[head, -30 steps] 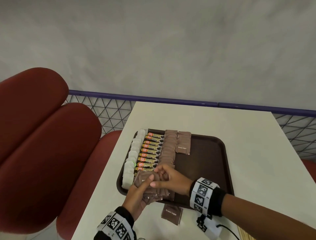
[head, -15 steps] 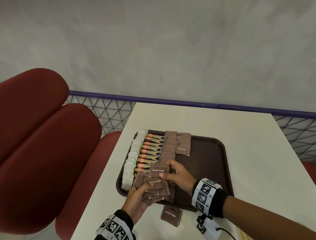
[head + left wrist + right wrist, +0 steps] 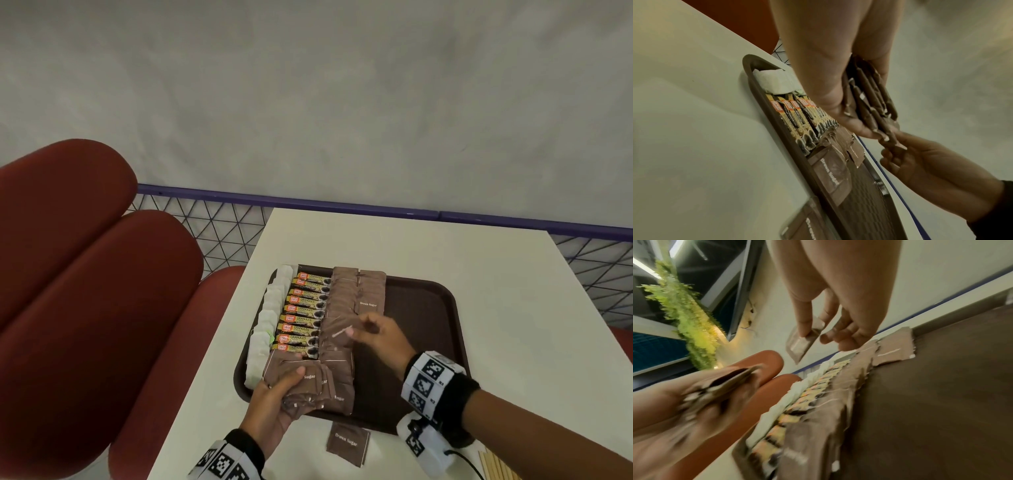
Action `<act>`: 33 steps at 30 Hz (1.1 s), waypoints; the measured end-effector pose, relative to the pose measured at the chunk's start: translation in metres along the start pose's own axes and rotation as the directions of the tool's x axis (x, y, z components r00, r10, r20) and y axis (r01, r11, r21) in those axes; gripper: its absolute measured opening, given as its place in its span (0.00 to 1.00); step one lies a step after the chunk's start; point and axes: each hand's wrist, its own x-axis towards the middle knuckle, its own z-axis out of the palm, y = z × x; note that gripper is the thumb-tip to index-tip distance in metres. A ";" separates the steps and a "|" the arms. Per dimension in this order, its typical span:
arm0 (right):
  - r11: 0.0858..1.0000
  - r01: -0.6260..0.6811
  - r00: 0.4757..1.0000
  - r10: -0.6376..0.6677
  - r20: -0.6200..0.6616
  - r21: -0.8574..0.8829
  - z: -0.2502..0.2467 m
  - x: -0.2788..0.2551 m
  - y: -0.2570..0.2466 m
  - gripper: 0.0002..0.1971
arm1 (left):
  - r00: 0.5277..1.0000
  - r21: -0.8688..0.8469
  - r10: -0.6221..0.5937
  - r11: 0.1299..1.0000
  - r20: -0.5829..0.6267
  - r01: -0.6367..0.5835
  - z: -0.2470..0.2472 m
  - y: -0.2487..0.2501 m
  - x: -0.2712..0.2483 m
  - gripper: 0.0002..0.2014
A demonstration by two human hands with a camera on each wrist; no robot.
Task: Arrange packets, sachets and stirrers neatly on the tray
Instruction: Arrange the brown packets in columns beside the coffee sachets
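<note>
A dark brown tray (image 3: 428, 308) on the white table holds a column of white sachets (image 3: 270, 318), a column of coffee granule sticks (image 3: 305, 318) and rows of brown sugar packets (image 3: 346, 301). My left hand (image 3: 274, 401) grips a stack of brown sugar packets (image 3: 301, 380) over the tray's near left corner; the stack (image 3: 869, 100) shows edge-on in the left wrist view. My right hand (image 3: 380, 335) pinches a single brown sugar packet (image 3: 801, 342) between thumb and fingers, above the packet rows; it is blurred in the head view.
One loose brown sugar packet (image 3: 347, 443) lies on the table in front of the tray. Wooden stirrers (image 3: 496, 466) show at the bottom right edge. Red seat cushions (image 3: 85, 291) stand to the left, and a blue-railed mesh fence (image 3: 219, 222) runs behind the table.
My right hand drew one packet off the stack in my left hand and carried it away and to the right, over the packet rows. The left hand stayed with its stack.
</note>
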 end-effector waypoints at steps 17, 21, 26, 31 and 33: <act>0.882 -0.385 0.881 0.265 -0.392 -0.270 -0.025 0.077 0.040 0.14 | 0.999 -0.017 -0.034 0.999 -0.041 0.033 -0.024 0.004 0.006 0.19; 0.819 -0.428 0.878 0.277 -0.389 -0.382 -0.025 0.085 0.042 0.17 | 0.998 -0.030 -0.051 0.998 -0.028 0.050 -0.030 0.005 0.006 0.23; 0.778 -0.451 0.871 0.275 -0.407 -0.437 -0.026 0.091 0.040 0.14 | 0.997 -0.070 -0.082 0.994 -0.006 0.081 -0.033 0.007 0.006 0.24; 0.772 -0.453 0.866 0.265 -0.423 -0.445 -0.026 0.096 0.039 0.15 | 0.994 -0.112 -0.100 0.988 0.030 0.103 -0.031 0.010 0.005 0.20; 0.779 -0.451 0.866 0.262 -0.426 -0.436 -0.025 0.096 0.039 0.15 | 0.994 -0.099 -0.100 0.989 0.052 0.105 -0.031 0.010 0.005 0.20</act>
